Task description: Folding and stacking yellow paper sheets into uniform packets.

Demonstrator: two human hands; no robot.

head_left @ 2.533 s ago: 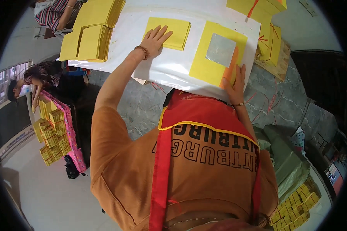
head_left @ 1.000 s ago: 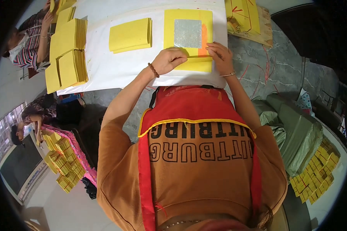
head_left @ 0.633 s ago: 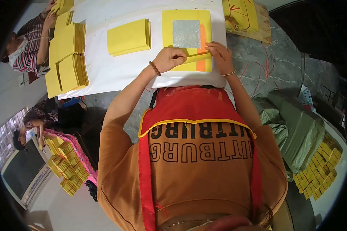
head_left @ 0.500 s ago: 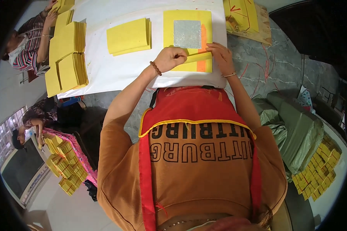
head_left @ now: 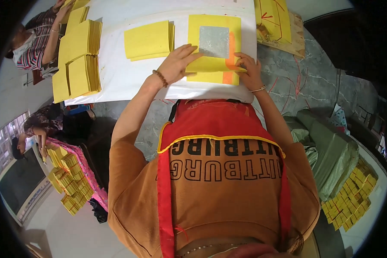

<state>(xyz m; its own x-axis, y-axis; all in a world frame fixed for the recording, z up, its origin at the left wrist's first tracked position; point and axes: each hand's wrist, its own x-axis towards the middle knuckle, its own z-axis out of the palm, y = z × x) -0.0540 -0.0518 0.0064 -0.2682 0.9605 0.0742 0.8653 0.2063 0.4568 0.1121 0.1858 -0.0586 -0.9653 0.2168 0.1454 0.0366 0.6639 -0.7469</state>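
Note:
On the white-covered table in front of me lies a yellow paper sheet [head_left: 193, 32] with a silver square [head_left: 214, 42] and an orange strip [head_left: 231, 45] on it. Its near part is lifted or folded across, and a second yellow layer [head_left: 208, 78] shows beneath. My left hand [head_left: 176, 66] is open at the sheet's left edge, fingers stretched over it. At the right edge, my right hand [head_left: 249, 73] is closed, its thumb and fingers pinching the end of the lifted paper. A small stack of folded yellow paper [head_left: 147, 41] lies left of the sheet.
Tall stacks of yellow paper [head_left: 84, 75] line the table's left side, by a person in a striped top [head_left: 38, 43]. Another person [head_left: 41, 127] works beside yellow bundles [head_left: 71, 178]. Yellow packs [head_left: 273, 17] lie on a board at right. Bundles [head_left: 348, 195] sit near a green covering [head_left: 329, 150].
My left hand has let go of the paper's near edge, moved left and spread its fingers. My right hand has come slightly nearer, at the end of the lifted paper.

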